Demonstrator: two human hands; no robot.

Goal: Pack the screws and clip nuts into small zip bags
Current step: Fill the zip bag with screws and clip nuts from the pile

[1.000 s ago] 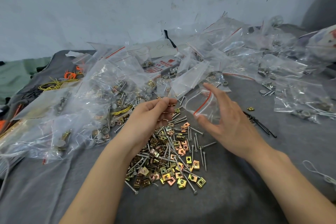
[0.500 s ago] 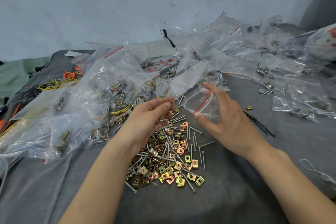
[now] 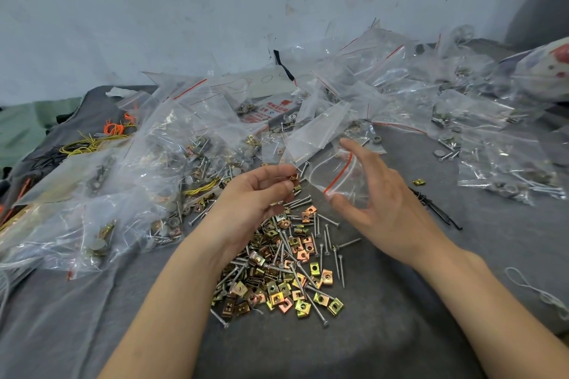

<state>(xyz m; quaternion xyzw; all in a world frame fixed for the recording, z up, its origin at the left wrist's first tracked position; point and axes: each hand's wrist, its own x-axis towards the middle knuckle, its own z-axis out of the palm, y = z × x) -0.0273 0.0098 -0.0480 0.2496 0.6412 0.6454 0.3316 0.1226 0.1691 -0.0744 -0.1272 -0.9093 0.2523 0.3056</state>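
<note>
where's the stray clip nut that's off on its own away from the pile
In the head view the stray clip nut lies alone on the grey cloth, right of the right hand, just above the black cable ties.

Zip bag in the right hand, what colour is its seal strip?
Red: the seal strip on the clear zip bag in the right hand, head view.

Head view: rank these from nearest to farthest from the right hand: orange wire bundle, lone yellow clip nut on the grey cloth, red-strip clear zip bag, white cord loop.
1. Red-strip clear zip bag, held by the right hand itself.
2. Lone yellow clip nut, on the cloth just right of the hand.
3. White cord loop, by the right edge.
4. Orange wire bundle, far left.
</note>
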